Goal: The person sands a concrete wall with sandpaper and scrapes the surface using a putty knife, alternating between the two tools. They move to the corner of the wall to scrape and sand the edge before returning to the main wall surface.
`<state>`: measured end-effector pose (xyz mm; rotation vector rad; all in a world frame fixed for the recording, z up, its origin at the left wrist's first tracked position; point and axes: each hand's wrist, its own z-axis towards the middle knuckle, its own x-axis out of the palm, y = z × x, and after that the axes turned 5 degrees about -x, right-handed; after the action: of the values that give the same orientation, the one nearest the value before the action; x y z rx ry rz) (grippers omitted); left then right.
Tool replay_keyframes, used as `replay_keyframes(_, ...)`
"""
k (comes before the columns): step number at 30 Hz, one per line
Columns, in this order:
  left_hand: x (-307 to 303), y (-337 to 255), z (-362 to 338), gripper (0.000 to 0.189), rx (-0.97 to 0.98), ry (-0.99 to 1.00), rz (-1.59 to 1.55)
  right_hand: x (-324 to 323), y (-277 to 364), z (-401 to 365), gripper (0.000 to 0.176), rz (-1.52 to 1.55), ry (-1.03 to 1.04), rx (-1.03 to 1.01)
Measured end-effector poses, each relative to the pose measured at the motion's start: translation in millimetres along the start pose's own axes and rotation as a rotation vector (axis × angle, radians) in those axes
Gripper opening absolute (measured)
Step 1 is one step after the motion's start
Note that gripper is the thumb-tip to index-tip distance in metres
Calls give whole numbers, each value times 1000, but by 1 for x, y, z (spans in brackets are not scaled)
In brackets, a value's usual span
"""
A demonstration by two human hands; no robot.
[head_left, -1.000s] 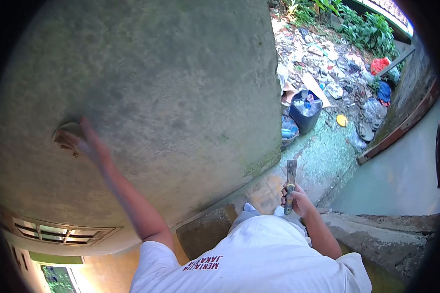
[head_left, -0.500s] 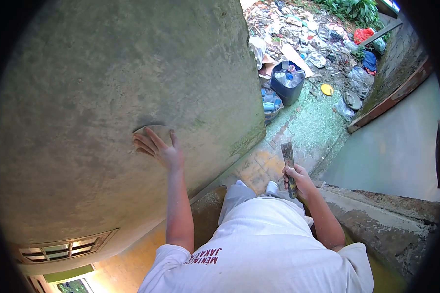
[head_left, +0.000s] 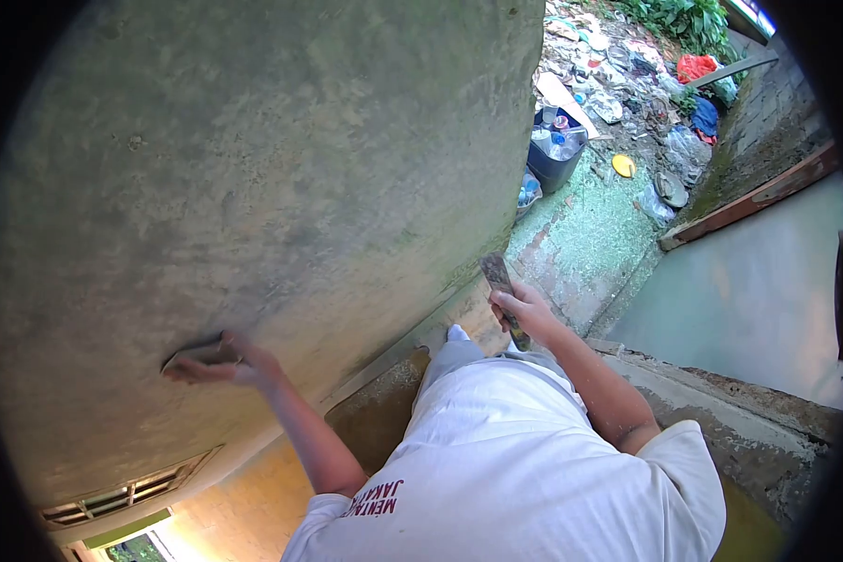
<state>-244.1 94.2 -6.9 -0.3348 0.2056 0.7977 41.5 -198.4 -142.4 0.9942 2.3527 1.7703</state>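
My left hand (head_left: 251, 367) is at the large, stained, grey-green wall (head_left: 281, 169), low on its left part. Its fingers are bent around a thin, curved sheet that looks like sandpaper (head_left: 204, 354), whose dark edge lies close to the wall. In front of my body, my right hand (head_left: 528, 315) grips a putty knife (head_left: 497, 273) by its handle. The dirty, worn blade points up and away from me, apart from the wall. My fingers cover part of the handle.
A dark bin (head_left: 557, 167) of plastic bottles and cups stands beyond the wall's edge, before scattered rubbish (head_left: 618, 75). A yellow lid (head_left: 624, 166) lies on the worn green floor (head_left: 595, 220). To my right runs a low rough ledge (head_left: 721, 403). A barred window opening (head_left: 131, 489) is at lower left.
My left hand has slid down and to the left along the wall with the sheet, its wrist turning. The putty knife in my right hand has shifted left, nearer the wall. My view has shifted slightly.
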Motion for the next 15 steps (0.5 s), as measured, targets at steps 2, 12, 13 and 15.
replay_keyframes(2,-2,12,4,78,10,-35,37,17,2,21,34,-4,-56,-14)
replay_keyframes(12,8,20,10,70,73,-128,-11,56,29,93,54,-326,-188,-154)
replay_keyframes(13,6,20,11,70,96,-106,23,64,39,97,55,-342,-182,-191)
replay_keyframes(15,5,20,13,71,113,-101,-19,68,44,92,54,-330,-197,-176)
